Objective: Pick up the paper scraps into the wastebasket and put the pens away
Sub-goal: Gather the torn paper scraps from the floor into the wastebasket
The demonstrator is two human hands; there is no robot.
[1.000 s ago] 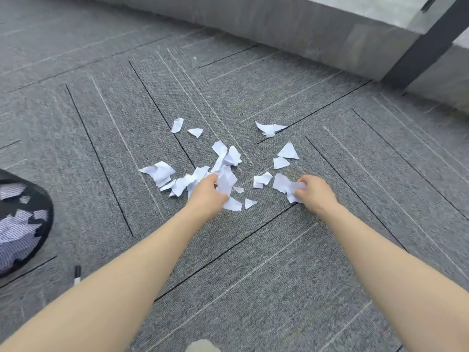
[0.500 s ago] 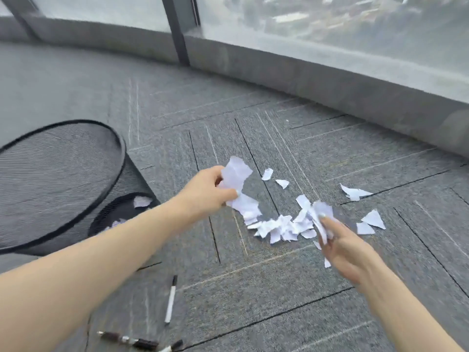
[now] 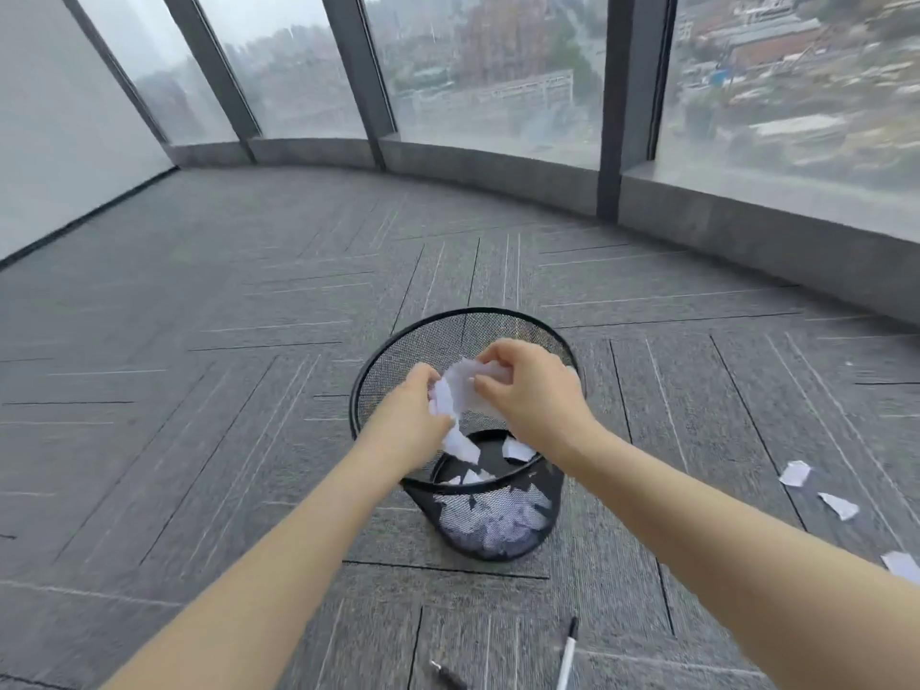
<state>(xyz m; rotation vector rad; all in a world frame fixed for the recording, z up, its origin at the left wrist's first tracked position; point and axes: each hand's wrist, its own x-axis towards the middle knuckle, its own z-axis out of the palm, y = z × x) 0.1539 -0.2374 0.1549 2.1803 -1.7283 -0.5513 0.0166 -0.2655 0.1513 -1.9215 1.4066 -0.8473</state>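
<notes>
- Carpet floor (image 3: 199, 440): wastebasket (image 3: 557, 341) now sits centre; half a second ago it was off to the left, so the person has turned to it.
- Wastebasket: black mesh, upright, scraps already lying in its bottom.
- Left hand (image 3: 413, 415) and right hand (image 3: 527, 395): both over the basket mouth, each grip clenched on the paper wad (image 3: 460, 385), carried over from the floor pile.
- Drop looks imminent.
- Loose scraps (image 3: 796, 474) right of the basket: still to collect.
- White pen (image 3: 567, 654) and dark pen (image 3: 450, 677) near side of basket, untouched.
</notes>
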